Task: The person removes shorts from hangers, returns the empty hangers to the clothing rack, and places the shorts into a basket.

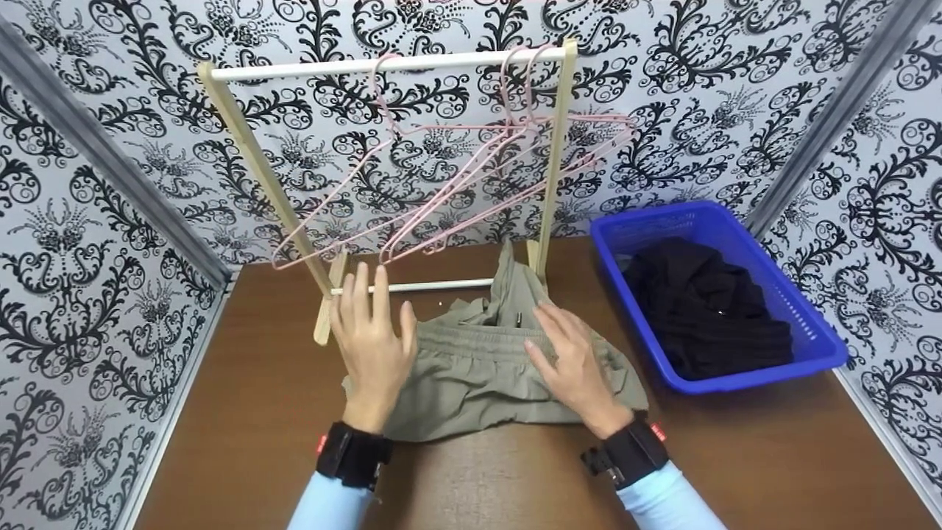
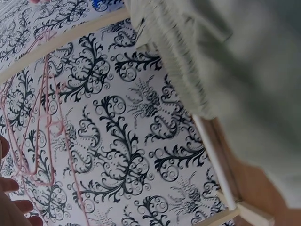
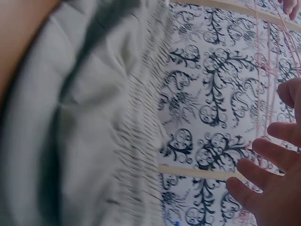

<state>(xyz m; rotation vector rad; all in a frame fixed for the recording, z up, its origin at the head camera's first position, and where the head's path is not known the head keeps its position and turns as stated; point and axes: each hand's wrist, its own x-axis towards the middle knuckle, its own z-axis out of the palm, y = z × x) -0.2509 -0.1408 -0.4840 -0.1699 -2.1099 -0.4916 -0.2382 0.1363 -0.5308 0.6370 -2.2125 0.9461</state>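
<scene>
Greyish-green pants (image 1: 471, 390) with a gathered elastic waistband lie bunched on the brown table, one fold reaching up against the rack's lower bar. Over their left side hovers my left hand (image 1: 372, 353), fingers straight and pointing toward the rack. My right hand (image 1: 578, 368) is above their right part, fingers spread and thumb apart. Neither palm holds anything. The right wrist view shows the ribbed waistband (image 3: 141, 117) close by, with the spread fingers (image 3: 263, 174) off to its right. In the left wrist view the cloth (image 2: 244, 84) fills the upper right.
A wooden rack (image 1: 556, 162) with a white top rail (image 1: 309, 70) stands behind the pants. Several pink hangers (image 1: 449, 195) hang from it. To the right, a blue plastic basket (image 1: 743, 383) contains dark clothing (image 1: 699, 309). Patterned walls (image 1: 88, 221) enclose the table (image 1: 243, 442).
</scene>
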